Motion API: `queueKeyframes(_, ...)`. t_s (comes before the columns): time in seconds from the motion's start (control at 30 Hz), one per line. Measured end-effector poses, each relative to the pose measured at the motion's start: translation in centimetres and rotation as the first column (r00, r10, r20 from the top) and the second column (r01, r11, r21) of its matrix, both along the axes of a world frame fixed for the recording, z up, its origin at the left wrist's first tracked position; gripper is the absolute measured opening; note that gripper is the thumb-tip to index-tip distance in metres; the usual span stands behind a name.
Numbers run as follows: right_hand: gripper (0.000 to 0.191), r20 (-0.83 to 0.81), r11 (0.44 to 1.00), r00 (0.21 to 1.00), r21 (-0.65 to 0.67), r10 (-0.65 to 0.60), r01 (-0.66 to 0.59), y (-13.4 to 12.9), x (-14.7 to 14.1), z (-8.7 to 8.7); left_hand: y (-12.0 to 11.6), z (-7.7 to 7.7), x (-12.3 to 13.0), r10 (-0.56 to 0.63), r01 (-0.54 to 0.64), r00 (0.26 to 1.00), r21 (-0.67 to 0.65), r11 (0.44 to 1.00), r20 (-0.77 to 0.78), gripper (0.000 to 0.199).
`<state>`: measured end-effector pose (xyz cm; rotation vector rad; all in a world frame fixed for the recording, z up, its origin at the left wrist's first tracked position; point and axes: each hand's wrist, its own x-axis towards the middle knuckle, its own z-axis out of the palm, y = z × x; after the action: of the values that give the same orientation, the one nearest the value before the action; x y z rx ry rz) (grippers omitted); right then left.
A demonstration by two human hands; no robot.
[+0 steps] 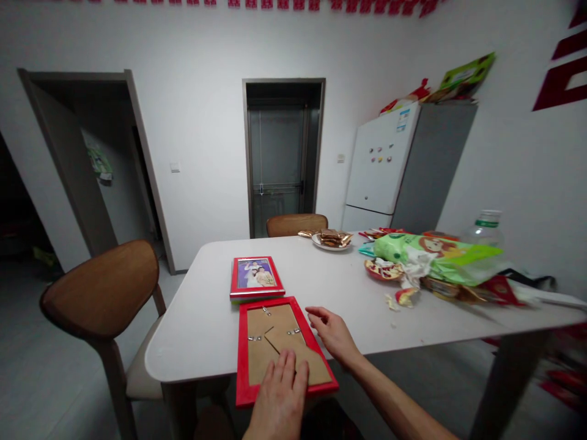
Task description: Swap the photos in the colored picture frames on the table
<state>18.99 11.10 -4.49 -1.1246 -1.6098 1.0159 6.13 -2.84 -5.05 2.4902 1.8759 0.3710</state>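
A red picture frame [243, 366] lies face down at the table's near edge, its lower part jutting out over the edge. Small metal clips hold its brown backboard [261, 360], and a brown stand leg is on it. My left hand [282, 391] rests on the lower part of the back, fingers stretched out. Beside the frame's right side is my right hand [334, 335], fingers loosely bent and apart, with nothing visible in it; whether it touches the rim I cannot tell. Just beyond, another red frame with a photo [257, 273] lies face up, something green under its edge.
The white table [206, 330] also bears a plate of wrapped snacks [332, 240], a cut pomegranate [384, 269], peel pieces [406, 297], a green plastic bag [440, 253] and a clear bottle [487, 229]. Brown chairs [105, 287] stand left and behind. A fridge [385, 165] stands back right.
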Motion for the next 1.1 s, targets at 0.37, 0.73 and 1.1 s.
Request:
queueKeyframes(0.37, 0.048, -0.663, 0.855, 0.746, -0.348, 0.065, -0.384, -7.4, -3.0, -1.2, 0.3, 5.6, 1.9, -0.023, -0.298, 0.469, 0.183, 0.937, 0.883, 0.049)
queueKeyframes(0.73, 0.046, 0.403, 0.96, 0.885, -0.05, -0.233, 0.275, 5.6, 8.9, 0.2, 6.6, 3.2, 3.3, 0.144, -0.086, 0.325, -0.122, 0.989, 0.935, 0.043)
queueKeyframes(1.1, 0.035, 0.703, 0.95, 0.656, 0.093, -0.274, 0.297, 9.1, 9.0, -0.8, 8.6, 0.7, 3.5, 0.287, -0.231, 0.701, -0.174, 0.957, 0.652, 0.045)
